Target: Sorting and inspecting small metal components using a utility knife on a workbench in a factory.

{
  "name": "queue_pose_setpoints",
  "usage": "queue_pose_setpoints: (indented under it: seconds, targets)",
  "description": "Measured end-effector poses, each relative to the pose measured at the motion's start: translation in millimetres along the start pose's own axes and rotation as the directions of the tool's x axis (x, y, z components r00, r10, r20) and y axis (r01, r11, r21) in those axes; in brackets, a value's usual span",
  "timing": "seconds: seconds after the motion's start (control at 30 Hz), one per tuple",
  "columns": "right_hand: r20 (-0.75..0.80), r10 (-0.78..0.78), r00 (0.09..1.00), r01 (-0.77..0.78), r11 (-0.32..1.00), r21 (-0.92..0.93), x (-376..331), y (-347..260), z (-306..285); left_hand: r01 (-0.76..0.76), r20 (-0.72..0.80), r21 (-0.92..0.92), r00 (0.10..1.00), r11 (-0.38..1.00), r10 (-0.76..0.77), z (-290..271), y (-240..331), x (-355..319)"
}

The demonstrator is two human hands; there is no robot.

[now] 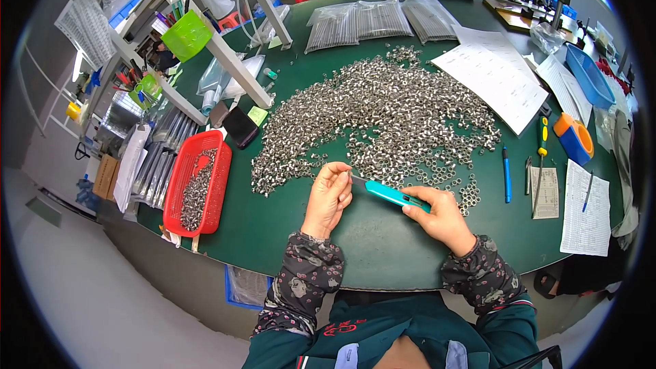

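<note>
My right hand [441, 216] is closed around the handle of a teal utility knife [391, 194], whose blade points left. The blade's tip meets the fingertips of my left hand [328, 199]. Those fingers are pinched together on a small metal ring, mostly hidden by the fingertips. Just beyond both hands spreads a wide heap of small silvery metal rings [383, 109] on the green table [383, 260]. Several loose rings lie in a single layer near my right hand.
At the left edge stands a red plastic basket [220, 188] with more metal parts. Clear bags of thin rods [379, 22] lie at the back. Paper sheets [488, 82], a blue pen [507, 176], a yellow-handled screwdriver [542, 138] and an orange-and-blue tape dispenser [575, 140] are on the right.
</note>
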State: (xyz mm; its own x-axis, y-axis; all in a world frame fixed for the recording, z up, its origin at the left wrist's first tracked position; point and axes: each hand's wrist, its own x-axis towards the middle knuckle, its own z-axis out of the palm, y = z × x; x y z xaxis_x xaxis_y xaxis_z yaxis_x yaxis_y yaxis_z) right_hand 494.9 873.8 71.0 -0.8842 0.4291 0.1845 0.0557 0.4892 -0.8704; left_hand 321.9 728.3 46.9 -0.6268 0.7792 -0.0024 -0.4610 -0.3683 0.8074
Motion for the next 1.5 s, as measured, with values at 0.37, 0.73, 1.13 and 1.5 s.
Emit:
queue_pose_setpoints:
  seconds: [0.37,0.73,1.13,1.5]
  targets:
    - [0.078,0.059,0.995,-0.067,0.993,0.101,0.1,0.5,-1.2,-0.066,0.043,-0.001,0.997,0.998,0.066,-1.3,-4.7,0.4]
    - [-0.022,-0.054,0.998,0.051,0.989,-0.141,0.1,-0.5,-2.4,0.029,0.051,-0.024,0.998,0.999,-0.028,-7.0,-3.0,0.6]
    - [-0.099,-0.391,0.915,0.304,0.83,-0.468,3.5,-5.1,-7.5,0.108,0.007,-0.032,0.994,0.994,-0.108,-3.9,1.2,-0.5]
    - [0.196,-0.465,0.863,0.472,0.604,-0.642,-4.8,-15.5,-3.4,0.023,-0.096,-0.157,0.995,0.987,-0.038,-4.3,6.5,1.7]
